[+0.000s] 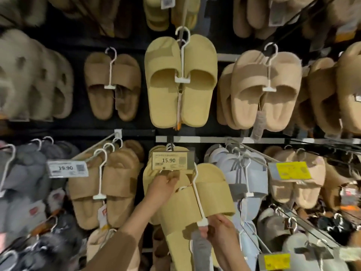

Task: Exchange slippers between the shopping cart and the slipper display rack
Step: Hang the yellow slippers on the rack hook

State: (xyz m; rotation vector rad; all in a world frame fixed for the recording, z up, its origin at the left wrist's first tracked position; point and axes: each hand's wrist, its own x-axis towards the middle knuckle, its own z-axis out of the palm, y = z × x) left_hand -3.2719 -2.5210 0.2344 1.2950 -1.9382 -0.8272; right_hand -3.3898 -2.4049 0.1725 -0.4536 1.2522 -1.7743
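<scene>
Yellow foam slide slippers on a white plastic hanger sit tilted before the display rack's lower peg. My left hand pinches their toe end, my right hand pinches the hanger clip — I judge hanging in hand; next, seat the hook.

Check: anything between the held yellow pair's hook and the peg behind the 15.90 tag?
Yes. The 15.90 price tag caps the peg's front end, right above the hanger hook. Yellow slippers already held by both hands.
</scene>
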